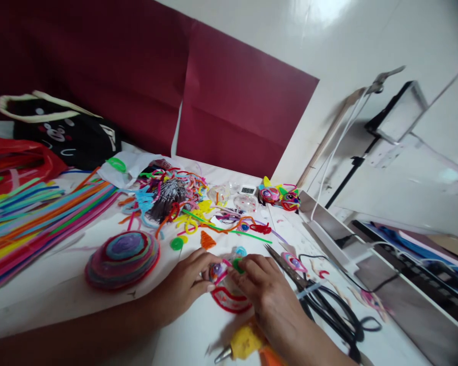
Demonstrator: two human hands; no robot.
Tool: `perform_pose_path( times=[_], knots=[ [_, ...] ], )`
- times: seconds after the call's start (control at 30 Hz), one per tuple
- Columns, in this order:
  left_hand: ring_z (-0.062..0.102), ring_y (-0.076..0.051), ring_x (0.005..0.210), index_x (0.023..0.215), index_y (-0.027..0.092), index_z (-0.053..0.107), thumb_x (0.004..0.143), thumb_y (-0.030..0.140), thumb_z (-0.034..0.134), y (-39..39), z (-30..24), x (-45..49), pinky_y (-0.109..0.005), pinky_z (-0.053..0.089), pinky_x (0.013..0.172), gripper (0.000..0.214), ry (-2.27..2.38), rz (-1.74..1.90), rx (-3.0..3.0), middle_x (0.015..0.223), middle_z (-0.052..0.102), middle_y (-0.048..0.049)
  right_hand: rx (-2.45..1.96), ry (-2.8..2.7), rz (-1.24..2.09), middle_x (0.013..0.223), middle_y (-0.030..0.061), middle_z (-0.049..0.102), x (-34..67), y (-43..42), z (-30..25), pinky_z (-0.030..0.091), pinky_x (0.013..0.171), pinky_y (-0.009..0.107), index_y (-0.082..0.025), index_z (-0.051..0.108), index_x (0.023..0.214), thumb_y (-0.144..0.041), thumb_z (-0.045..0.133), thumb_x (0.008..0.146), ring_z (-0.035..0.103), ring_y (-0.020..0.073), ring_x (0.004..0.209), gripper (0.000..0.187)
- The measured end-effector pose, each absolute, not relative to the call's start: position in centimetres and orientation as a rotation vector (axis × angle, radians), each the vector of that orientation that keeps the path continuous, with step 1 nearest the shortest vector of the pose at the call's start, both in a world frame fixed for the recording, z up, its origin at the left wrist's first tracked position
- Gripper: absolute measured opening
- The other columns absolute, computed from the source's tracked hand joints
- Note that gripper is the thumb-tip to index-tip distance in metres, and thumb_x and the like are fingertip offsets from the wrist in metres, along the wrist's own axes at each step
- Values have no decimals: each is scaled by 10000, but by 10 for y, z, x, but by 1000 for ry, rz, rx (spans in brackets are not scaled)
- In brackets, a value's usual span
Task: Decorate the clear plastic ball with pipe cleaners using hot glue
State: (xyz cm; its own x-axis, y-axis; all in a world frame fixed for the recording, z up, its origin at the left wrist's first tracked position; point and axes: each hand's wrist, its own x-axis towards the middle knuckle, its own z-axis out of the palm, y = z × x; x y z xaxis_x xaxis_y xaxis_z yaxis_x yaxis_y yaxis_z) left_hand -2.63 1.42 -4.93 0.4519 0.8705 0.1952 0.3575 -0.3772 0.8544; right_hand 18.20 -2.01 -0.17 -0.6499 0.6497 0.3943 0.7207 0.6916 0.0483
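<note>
My left hand (pixel 193 279) pinches a small pink pipe-cleaner eye (pixel 218 270) with a purple centre. From the other side, the bent fingers of my right hand (pixel 265 287) close on its edge, their tips partly hidden. By those fingertips lies a green pipe-cleaner disc (pixel 237 264). Under both hands is a round, clear-looking piece with a red pipe-cleaner rim (pixel 231 304), largely covered. A yellow glue gun (pixel 246 341) with a metal nozzle lies below my right wrist. Black-handled scissors (pixel 324 300) rest to the right, beside another pink eye piece (pixel 293 262).
A large coiled pipe-cleaner dome (pixel 122 259) sits at left, near bundles of pipe cleaners (pixel 61 213). Behind are a heap of cut pieces (pixel 171 193), a small digital clock (pixel 247 190) and finished colourful balls (pixel 278 195). A power strip (pixel 330 239) edges the right side.
</note>
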Motion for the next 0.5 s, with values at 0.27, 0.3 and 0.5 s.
perform_pose_path(
  times=[0.27, 0.3, 0.5],
  knots=[
    [563, -168, 868, 1112, 233, 595, 743, 93, 510, 14, -48, -25, -279, 491, 759, 404, 1029, 852, 1926, 987, 520, -29, -1033, -2537, -259, 984, 87, 658, 182, -20, -2, 412, 761, 385, -198, 619, 1162, -278, 523, 930, 517, 250, 946, 264],
    [562, -166, 865, 1118, 239, 594, 746, 90, 504, 13, -48, -25, -281, 489, 761, 410, 1032, 848, 1929, 991, 520, -28, -1032, -2537, -262, 977, 88, 658, 183, -20, -2, 411, 754, 384, -192, 627, 1145, -284, 513, 934, 516, 251, 941, 257],
    [566, -176, 877, 1107, 235, 592, 748, 92, 516, 14, -47, -25, -298, 491, 781, 394, 1020, 840, 1932, 1006, 525, -35, -1029, -2524, -276, 989, 87, 659, 183, -19, -4, 407, 756, 383, -196, 621, 1166, -259, 484, 947, 512, 250, 953, 266]
  ],
)
